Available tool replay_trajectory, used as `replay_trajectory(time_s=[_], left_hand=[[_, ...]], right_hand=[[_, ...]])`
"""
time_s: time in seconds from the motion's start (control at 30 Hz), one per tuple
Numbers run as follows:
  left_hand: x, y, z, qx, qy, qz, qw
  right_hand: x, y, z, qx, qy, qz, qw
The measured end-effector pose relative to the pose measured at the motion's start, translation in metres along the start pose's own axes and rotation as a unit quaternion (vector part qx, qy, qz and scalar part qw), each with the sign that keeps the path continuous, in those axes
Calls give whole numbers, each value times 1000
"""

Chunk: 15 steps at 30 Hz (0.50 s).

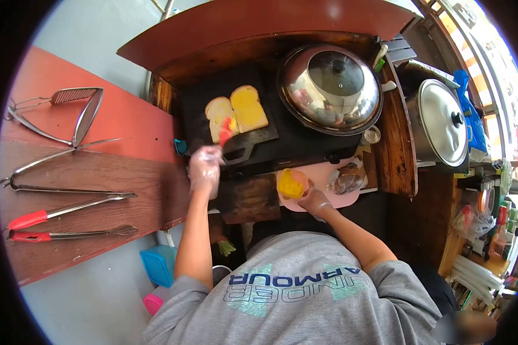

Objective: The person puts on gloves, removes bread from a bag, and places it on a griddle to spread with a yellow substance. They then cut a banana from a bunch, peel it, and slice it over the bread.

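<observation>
My left hand (205, 167), in a clear plastic glove, is closed around a red spatula (227, 132). The spatula's head touches the left bread slice (216, 112), which is partly coated in yellow spread. Beside it lies the right bread slice (249, 108), with yellow over most of its top. Both slices rest on a dark flat griddle (193, 95). Also gloved, my right hand (315, 201) grips the side of a tub of yellow spread (290, 183) on a pink cutting board (342, 199). Its fingers are partly hidden.
A domed lidded pan (305, 109) stands right of the bread, and a large lidded pot (441, 121) beyond the wooden partition. A wrapped dark item (348, 179) lies on the board. Red-handled tongs (69, 213) and other metal tongs occupy the left shelf (144, 167).
</observation>
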<state>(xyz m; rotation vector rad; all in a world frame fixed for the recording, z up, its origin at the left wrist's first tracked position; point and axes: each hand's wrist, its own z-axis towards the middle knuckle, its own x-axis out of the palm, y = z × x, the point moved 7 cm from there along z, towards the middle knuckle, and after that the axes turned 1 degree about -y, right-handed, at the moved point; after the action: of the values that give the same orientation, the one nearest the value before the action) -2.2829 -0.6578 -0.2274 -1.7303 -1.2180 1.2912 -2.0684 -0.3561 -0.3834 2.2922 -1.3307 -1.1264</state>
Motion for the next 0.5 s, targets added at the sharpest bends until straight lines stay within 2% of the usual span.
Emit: replay_trajectory(time_s=[0.03,0.07,0.1,0.13,0.17,0.23,0.27,0.37,0.43,0.5], left_hand=[[-11,-12,16,113,-67,130,983],[-12,-13,30,115,-70,128,983],[-12,-34,36,219,-122,243,937],[-9,-51,34,315,-170,351,865],[-8,-49,31,315,-173,349,866],[3,-41,22,214,-104,380,894],[5,-39,16,206,-93,374,900],[-5,-45,22,189,-64,349,915],[-10,-44,45,197,-95,313,924],[-8,-47,61,234,-112,369,893]], right_hand=[[3,-1,-1,3,18,7,1000],[4,1,-2,-1,16,4,1000],[3,4,-5,-5,13,5,1000],[2,8,-8,-8,10,4,1000],[4,8,-9,-9,9,1,1000],[4,13,-9,-32,-10,-5,999],[4,15,-9,-36,-12,-8,999],[8,13,-8,-29,-33,19,999],[18,3,4,-53,-41,18,998],[27,-4,8,-36,-42,37,998]])
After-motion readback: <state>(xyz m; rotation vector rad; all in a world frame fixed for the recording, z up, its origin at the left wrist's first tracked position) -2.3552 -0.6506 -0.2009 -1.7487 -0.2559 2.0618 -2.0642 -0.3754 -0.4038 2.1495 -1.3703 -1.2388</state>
